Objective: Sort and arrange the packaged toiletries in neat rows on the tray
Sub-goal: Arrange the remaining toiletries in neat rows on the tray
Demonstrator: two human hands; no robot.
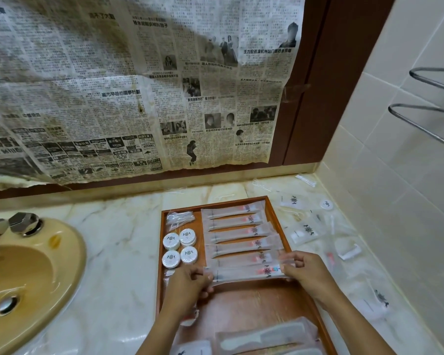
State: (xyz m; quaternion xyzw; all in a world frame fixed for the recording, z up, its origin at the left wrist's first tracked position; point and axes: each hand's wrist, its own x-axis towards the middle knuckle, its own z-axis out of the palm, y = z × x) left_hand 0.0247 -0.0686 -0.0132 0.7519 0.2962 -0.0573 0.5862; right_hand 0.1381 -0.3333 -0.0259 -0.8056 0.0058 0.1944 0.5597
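Combs: bagged comb point(264, 338) sat at the bottom edge of the frame, on the tray point(254, 301).
Left hand point(187, 283): pinched the left end of a toothbrush packet point(244, 272).
Right hand point(305, 271): pinched the right end, same packet.
Packet spot: mid-frame, nearest of a stacked row of toothbrush packets on the tray.
Soaps: four round soaps point(180, 245) left of that row.
Sink point(23, 272): lower left.
Loose packets point(304, 233): right, on the counter.
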